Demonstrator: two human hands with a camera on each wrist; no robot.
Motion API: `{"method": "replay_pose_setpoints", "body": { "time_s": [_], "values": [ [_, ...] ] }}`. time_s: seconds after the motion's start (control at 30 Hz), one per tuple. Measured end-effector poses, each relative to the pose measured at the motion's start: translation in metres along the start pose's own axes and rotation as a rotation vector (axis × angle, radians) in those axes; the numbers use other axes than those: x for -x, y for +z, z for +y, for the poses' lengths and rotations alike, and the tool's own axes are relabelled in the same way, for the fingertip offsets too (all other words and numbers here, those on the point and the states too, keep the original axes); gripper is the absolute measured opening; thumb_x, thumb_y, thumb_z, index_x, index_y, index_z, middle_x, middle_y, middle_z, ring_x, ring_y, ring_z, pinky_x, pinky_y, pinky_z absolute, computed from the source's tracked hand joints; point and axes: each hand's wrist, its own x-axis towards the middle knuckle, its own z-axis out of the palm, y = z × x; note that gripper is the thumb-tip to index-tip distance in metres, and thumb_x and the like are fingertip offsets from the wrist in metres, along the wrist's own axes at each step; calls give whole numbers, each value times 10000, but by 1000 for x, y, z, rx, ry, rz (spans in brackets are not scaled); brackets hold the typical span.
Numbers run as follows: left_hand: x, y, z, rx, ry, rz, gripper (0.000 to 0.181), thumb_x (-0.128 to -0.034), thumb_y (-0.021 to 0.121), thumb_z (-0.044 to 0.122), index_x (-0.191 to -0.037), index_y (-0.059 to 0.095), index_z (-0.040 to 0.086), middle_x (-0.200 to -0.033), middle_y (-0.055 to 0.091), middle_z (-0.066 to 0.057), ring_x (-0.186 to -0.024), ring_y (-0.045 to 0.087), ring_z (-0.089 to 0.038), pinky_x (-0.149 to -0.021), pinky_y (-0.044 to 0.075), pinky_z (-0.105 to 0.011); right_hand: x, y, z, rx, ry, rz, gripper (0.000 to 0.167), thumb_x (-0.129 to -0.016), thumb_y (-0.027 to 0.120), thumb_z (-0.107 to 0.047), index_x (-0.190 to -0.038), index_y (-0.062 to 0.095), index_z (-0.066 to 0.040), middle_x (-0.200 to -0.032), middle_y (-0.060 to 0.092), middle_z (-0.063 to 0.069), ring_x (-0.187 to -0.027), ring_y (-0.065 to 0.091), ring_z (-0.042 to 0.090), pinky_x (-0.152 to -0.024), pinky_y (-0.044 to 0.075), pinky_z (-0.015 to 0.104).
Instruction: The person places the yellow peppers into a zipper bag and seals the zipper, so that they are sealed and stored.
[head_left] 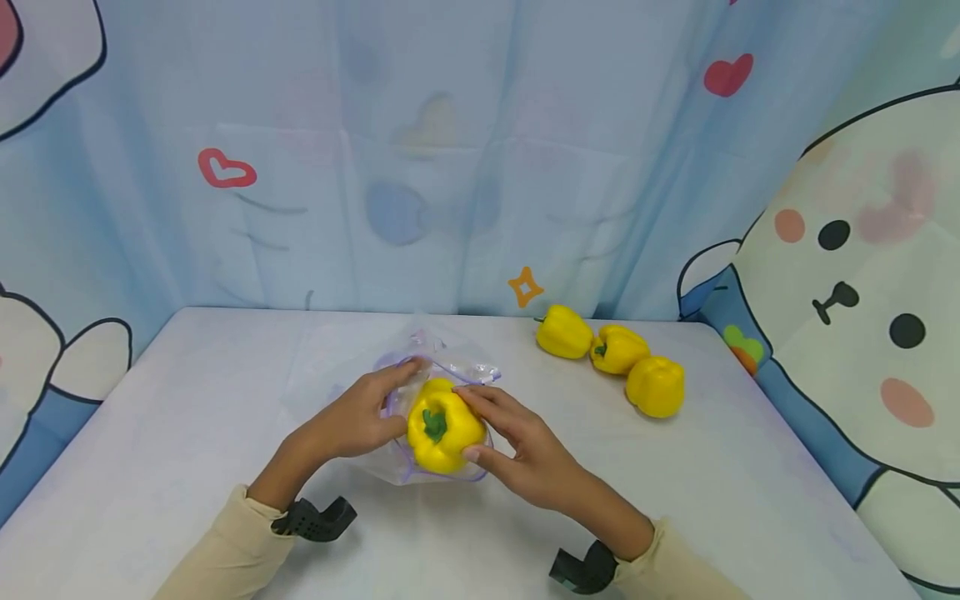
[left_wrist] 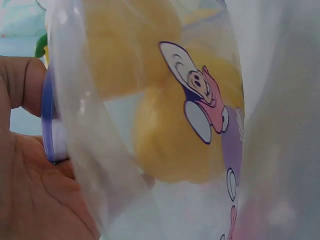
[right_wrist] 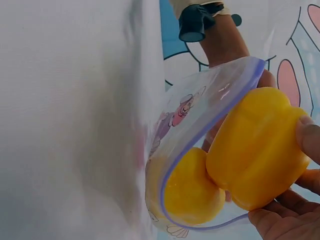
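Note:
A yellow bell pepper point(head_left: 453, 435) with a green stem is at the mouth of a clear zip bag point(right_wrist: 220, 87) with a purple rim and cartoon prints. My right hand point(head_left: 536, 454) holds that pepper between thumb and fingers. On the bag's other side, my left hand point(head_left: 360, 417) grips the purple rim and keeps the mouth spread; its thumb is close to the pepper. Another yellow pepper point(right_wrist: 192, 197) lies inside the bag, below the held one. Through the cloudy plastic in the left wrist view, yellow shapes point(left_wrist: 170, 135) show behind the print.
Toward the back right of the white table point(head_left: 225, 383) lie three more yellow bell peppers, one at the back point(head_left: 564, 332), one in the middle point(head_left: 618, 349) and one nearest point(head_left: 656, 387). A blue cartoon curtain point(head_left: 450, 167) hangs behind the table.

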Motion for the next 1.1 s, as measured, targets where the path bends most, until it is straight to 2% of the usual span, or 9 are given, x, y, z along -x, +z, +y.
{"method": "replay_pose_setpoints", "body": {
  "time_s": [0.27, 0.4, 0.53, 0.73, 0.93, 1.1],
  "values": [
    [1, 1, 3, 8, -37, -16, 735, -782, 563, 91, -1458, 337, -89, -1508, 356, -194, -1370, 354, -336, -1098, 287, -495, 0, 9, 10, 51, 9, 9, 605, -908, 658, -75, -1461, 419, -18, -1416, 459, 77, -1271, 471, 236, -1045, 396, 335],
    [0, 0, 3, 3, -34, -23, 726, -783, 559, 85, -1453, 344, -91, -1493, 378, -198, -1339, 395, -338, -1093, 301, -502, 0, 13, 13, 80, 20, 13, 614, -909, 661, -88, -1463, 410, -9, -1426, 450, 76, -1292, 454, 230, -1060, 376, 341],
    [0, 0, 4, 10, -24, -23, 692, -785, 576, 100, -1434, 399, -61, -1433, 464, -155, -1249, 480, -294, -1069, 355, -490, -1, 15, 14, 111, 62, 36, 633, -903, 673, -98, -1469, 402, -15, -1440, 446, 86, -1311, 442, 210, -1066, 363, 334],
    [0, -1, 6, 0, -28, -13, 688, -772, 590, 98, -1425, 423, -41, -1407, 494, -128, -1223, 496, -273, -1068, 357, -487, -3, 18, 13, 128, 108, 40, 654, -902, 674, -131, -1482, 387, -34, -1507, 384, 105, -1372, 374, 241, -1070, 343, 341],
    [1, -3, 5, 17, -26, -10, 688, -773, 577, 68, -1428, 409, -54, -1400, 493, -146, -1178, 508, -276, -1062, 363, -496, -4, 21, 11, 126, 125, 15, 669, -888, 682, -92, -1485, 384, -39, -1522, 361, 97, -1387, 348, 237, -1074, 335, 337],
    [1, -3, 3, 18, -42, -11, 707, -772, 560, 60, -1444, 380, -66, -1454, 437, -177, -1269, 460, -321, -1082, 322, -513, -1, 25, 11, 141, 110, -4, 678, -880, 685, -80, -1482, 378, -20, -1501, 376, 99, -1361, 385, 233, -1069, 347, 328]
  ]
}}
